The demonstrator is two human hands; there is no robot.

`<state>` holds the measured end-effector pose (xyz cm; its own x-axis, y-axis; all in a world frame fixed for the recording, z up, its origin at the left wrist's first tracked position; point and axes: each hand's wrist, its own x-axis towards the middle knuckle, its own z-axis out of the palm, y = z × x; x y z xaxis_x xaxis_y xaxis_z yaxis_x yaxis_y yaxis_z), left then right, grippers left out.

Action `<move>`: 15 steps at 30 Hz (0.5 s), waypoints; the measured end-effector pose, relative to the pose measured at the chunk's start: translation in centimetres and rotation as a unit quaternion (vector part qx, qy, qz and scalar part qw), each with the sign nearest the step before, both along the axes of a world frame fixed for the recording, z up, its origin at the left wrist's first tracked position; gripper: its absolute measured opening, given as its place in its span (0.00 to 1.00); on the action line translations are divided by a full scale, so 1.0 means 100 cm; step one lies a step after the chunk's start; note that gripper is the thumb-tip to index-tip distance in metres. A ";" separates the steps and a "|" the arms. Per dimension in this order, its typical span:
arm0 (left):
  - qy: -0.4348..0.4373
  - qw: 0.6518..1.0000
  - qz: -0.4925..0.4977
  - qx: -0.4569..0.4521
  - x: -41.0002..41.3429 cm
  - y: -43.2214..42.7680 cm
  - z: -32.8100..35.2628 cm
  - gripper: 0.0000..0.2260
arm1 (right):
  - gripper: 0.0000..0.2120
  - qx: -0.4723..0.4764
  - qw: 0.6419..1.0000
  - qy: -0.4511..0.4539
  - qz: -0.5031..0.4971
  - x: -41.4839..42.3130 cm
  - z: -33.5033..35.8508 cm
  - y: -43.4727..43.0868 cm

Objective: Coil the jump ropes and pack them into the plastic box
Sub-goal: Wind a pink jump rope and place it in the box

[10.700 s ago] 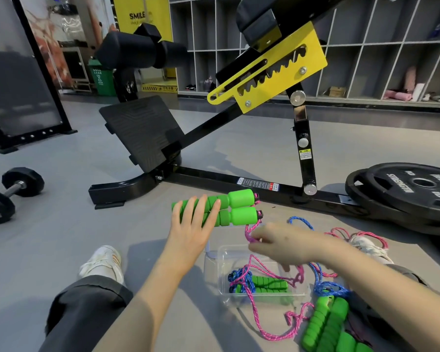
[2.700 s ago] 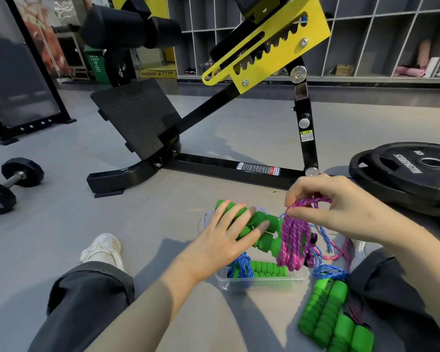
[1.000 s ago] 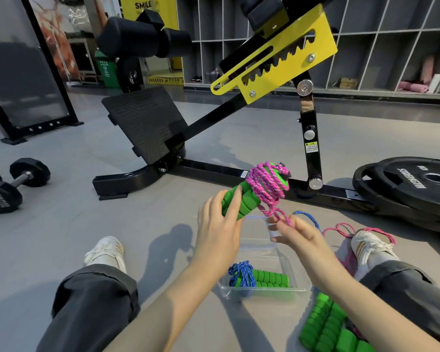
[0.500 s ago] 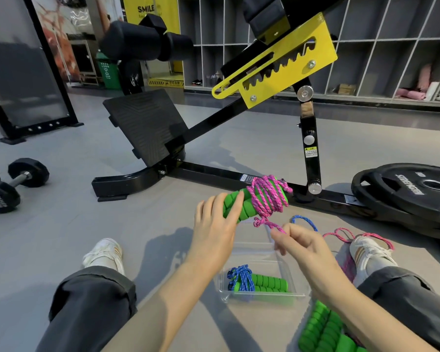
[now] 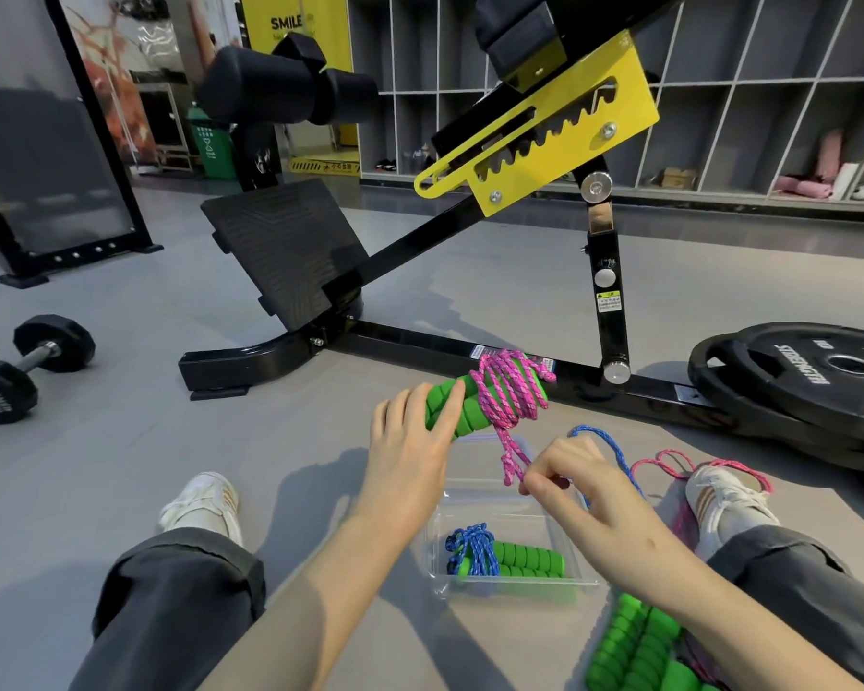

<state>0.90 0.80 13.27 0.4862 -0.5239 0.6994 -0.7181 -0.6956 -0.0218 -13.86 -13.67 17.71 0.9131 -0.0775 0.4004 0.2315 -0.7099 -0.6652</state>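
My left hand [image 5: 410, 453] grips a pair of green foam handles [image 5: 462, 408] held above the floor, with pink rope [image 5: 507, 391] wound around their far end. A short pink tail hangs down from the coil, and my right hand [image 5: 564, 483] pinches its end. Below both hands sits the clear plastic box [image 5: 510, 496] on the floor between my legs. Inside it lies one coiled jump rope [image 5: 505, 558] with blue cord and green handles. More green handles [image 5: 634, 645] lie by my right leg, with loose blue rope [image 5: 614, 451] and loose pink rope [image 5: 669, 461] trailing over my right shoe.
A black and yellow gym bench frame [image 5: 470, 341] runs across the floor just beyond my hands. Stacked black weight plates [image 5: 819, 386] lie at the right. Dumbbells [image 5: 16, 366] rest at the far left. Grey cubby shelves [image 5: 719, 92] line the back wall.
Over the last seconds the pink rope went from loose on the floor to wound around the green handles. In the last half second the handles dipped slightly and the right hand kept pulling the tail.
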 end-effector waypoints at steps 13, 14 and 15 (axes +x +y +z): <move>-0.069 0.997 -0.002 0.018 0.002 0.002 0.003 0.41 | 0.13 -0.041 0.997 -0.047 0.050 -0.013 0.014 0.009; -0.090 0.996 -0.001 0.022 0.002 0.003 0.004 0.41 | 0.12 -0.038 0.997 -0.048 0.049 -0.012 0.015 0.007; -0.107 0.994 0.001 0.026 0.002 0.003 0.004 0.41 | 0.11 -0.034 0.997 -0.056 0.047 -0.010 0.016 0.004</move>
<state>1.07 1.11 13.66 0.3302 -0.5617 0.7586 -0.6915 -0.6910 -0.2107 -14.86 -13.27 19.35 0.8648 0.0369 0.5008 0.3681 -0.7250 -0.5822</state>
